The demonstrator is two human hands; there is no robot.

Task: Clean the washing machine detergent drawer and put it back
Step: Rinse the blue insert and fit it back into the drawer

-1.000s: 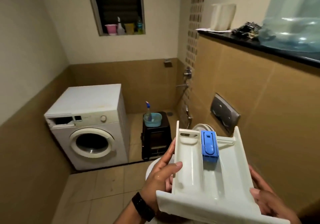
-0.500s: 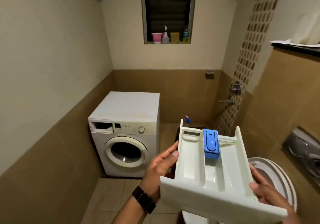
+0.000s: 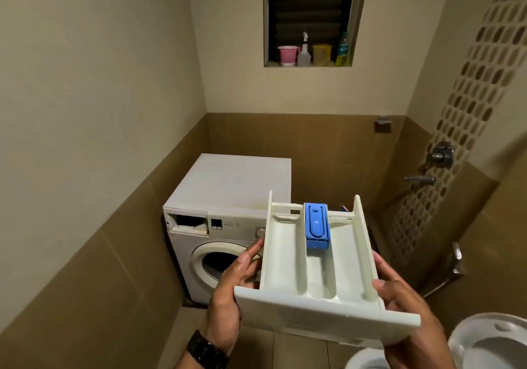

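I hold the white detergent drawer (image 3: 288, 260) level in front of me, its front panel toward me. A blue insert (image 3: 316, 225) sits in its middle compartment. My left hand (image 3: 232, 291) grips the drawer's left wall, fingers wet. My right hand (image 3: 405, 303) holds the right wall, thumb on the rim. The white front-loading washing machine (image 3: 228, 194) stands against the left wall ahead. Its drawer slot (image 3: 189, 222) at the top left is an open hole.
A toilet (image 3: 490, 343) is at the lower right, close to my right hand. Wall taps (image 3: 439, 154) and a hose sit on the right wall. The window ledge holds a pink cup (image 3: 288, 55), a spray bottle and other bottles. Tiled floor lies in front of the machine.
My view has swung left and moved closer to the washing machine. The drawer stays in both hands and now overlaps the machine's right side.
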